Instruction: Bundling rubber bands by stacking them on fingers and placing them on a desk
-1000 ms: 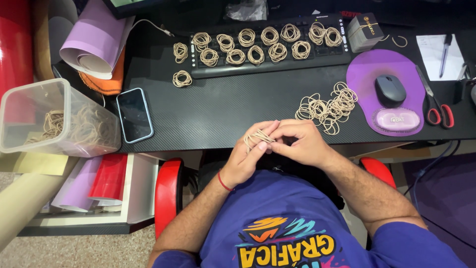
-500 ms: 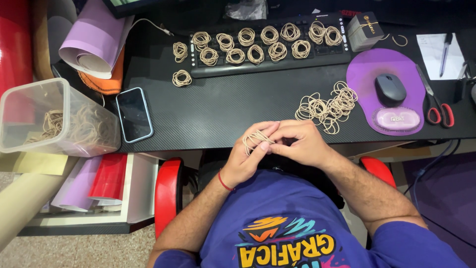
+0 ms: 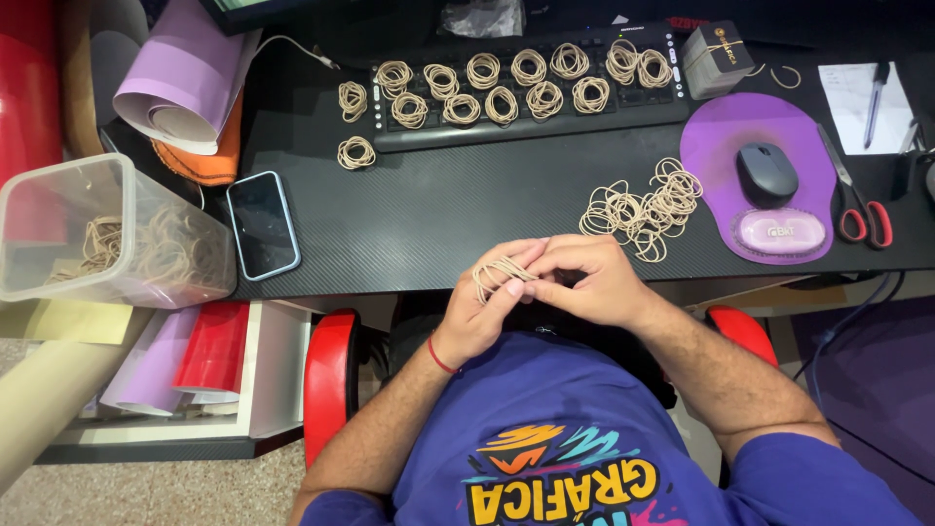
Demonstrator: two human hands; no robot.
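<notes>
Carbon-weave black desk (image 3: 467, 209) is my landmark: keyboard (image 3: 526, 97) along its far edge carries finished rubber-band coils, clear plastic tub (image 3: 107, 234) of bands hangs off its left end, loose band pile (image 3: 643, 206) sits right of centre beside the purple mouse pad (image 3: 760, 175). Just off the desk's near edge, my left hand (image 3: 487, 312) has fingers curled through a small bundle of bands (image 3: 499, 273), my right hand (image 3: 584, 282) pinching the same bundle. Best practice, I reckon: keep loops stacked flat, tension even, and don't let the pinch slip.
</notes>
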